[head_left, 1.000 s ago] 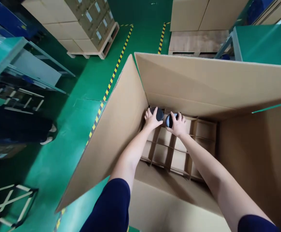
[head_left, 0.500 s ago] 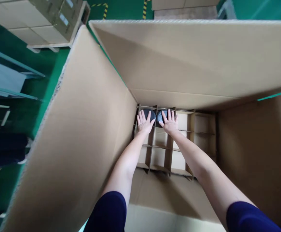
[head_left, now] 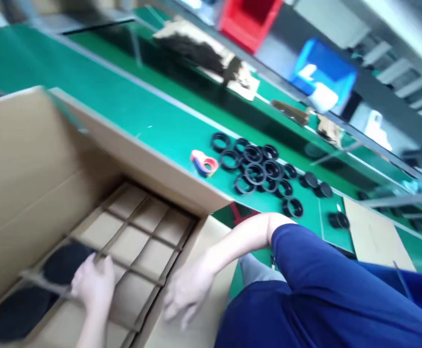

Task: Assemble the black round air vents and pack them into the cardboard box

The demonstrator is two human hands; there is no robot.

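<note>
My left hand (head_left: pixel 95 282) is inside a large cardboard box (head_left: pixel 18 188), on the cardboard divider (head_left: pixel 138 227) beside a dark round piece (head_left: pixel 65 263). Its fingers are blurred and partly bent, so their grip on the divider cannot be made out. A second dark round piece (head_left: pixel 18 313) lies in the neighbouring compartment, nearer the lower left corner. Over the box's near flap (head_left: pixel 203 270) hangs my right hand (head_left: pixel 188 292), smeared by motion. Its fingers point down, somewhat apart, with nothing in them.
Beyond the box runs a green table (head_left: pixel 167 130) with several black rings and cups (head_left: pixel 256 171) in a cluster. A pink and blue tape roll (head_left: pixel 205 163) lies nearer the box. A red bin (head_left: pixel 250 24) and a blue bin (head_left: pixel 323 72) stand on the shelf behind.
My view has swung right to the table. My right hand has left the round piece it was touching and come out to the box's edge. My left hand stays down at the divider.
</note>
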